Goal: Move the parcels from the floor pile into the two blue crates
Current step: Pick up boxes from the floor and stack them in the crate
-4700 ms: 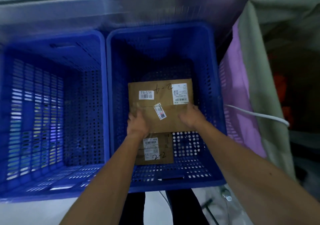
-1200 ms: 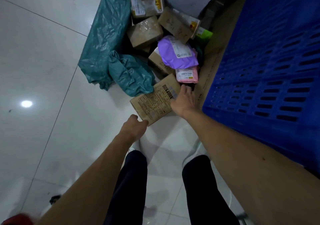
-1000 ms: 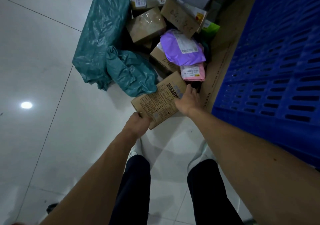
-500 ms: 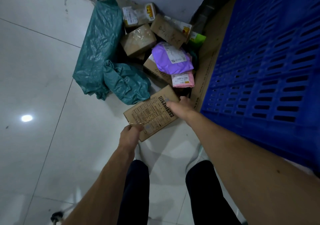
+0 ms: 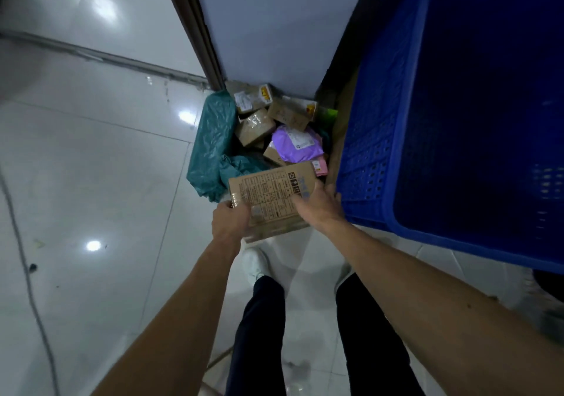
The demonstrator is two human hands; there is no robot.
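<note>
Hands (image 5: 231,219) (image 5: 320,205) grip printed cardboard box (image 5: 271,194), hiding its near corners.

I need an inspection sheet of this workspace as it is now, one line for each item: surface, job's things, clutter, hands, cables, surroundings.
Surface: glossy white tiled floor, with light reflections and a few dark specks.
Job's things: printed cardboard box held in both hands; pile of parcels in the corner, with a purple mailer and a taped box; blue crate at right.
Clutter: crumpled teal plastic bags beside the pile.
Hands: left hand grips the box's near left corner; right hand holds its right side.
Cables: thin dark cable on the floor at left.
Surroundings: pale wall with a dark frame edge.
</note>
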